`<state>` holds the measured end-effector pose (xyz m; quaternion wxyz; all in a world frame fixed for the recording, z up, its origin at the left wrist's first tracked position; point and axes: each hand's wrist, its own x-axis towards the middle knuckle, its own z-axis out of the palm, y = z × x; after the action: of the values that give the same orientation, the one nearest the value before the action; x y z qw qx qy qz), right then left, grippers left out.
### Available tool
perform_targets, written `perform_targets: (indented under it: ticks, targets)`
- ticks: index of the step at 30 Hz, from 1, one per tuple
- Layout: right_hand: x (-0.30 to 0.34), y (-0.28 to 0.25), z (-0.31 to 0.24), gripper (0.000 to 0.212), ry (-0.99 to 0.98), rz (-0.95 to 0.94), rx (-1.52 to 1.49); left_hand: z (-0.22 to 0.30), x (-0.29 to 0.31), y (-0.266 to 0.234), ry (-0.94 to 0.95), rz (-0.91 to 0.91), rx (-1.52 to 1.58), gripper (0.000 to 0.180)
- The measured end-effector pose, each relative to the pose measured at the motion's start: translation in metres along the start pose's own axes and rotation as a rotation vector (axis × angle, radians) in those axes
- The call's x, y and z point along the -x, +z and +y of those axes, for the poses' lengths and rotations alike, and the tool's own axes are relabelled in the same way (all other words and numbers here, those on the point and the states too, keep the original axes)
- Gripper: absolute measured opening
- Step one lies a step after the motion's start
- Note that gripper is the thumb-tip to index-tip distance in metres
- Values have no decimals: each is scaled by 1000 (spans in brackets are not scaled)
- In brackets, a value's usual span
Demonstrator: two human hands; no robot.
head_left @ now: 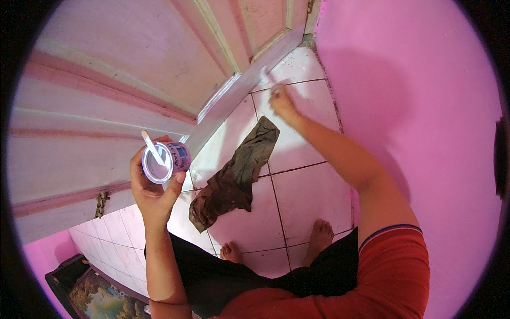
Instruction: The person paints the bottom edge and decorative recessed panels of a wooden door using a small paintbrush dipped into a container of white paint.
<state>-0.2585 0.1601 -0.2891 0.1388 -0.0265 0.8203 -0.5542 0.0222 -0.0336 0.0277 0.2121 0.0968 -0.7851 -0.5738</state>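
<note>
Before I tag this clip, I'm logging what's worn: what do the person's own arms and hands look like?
Both the left hand and the blurred right hand are ungloved, with bare wrists and forearms. The right upper arm wears a short red sleeve edged with narrow dark-blue trim; the left sleeve's edge can't be made out.

The painted door looks faintly glossy. In front of the door, the tub looks like shiny plastic. Right of the door, a matt, wrinkled cloth lies on glossy tiles; the painted wall looks smooth.
</note>
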Motion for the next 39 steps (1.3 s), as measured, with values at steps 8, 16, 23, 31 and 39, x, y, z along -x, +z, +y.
perform_targets:
  ticks: [8, 16, 23, 31, 39]
  targets:
    - [108, 7, -74, 25, -249, -717, 227, 0, 1, 3, -13, -5, -2, 69]
    - [-62, -83, -10, 20, -119, 89, 100, 2, 1, 1, -17, 2, -11, 70]
    - [-55, -64, -58, 21, 80, 149, -122, -1, 5, 0, -40, 4, -55, 71]
    - [133, 72, -57, 25, -148, -337, -125, 4, -1, 5, 3, 6, -61, 71]
    - [157, 66, -90, 25, -76, -561, 135, 1, 5, -8, -2, 70, -20, 69]
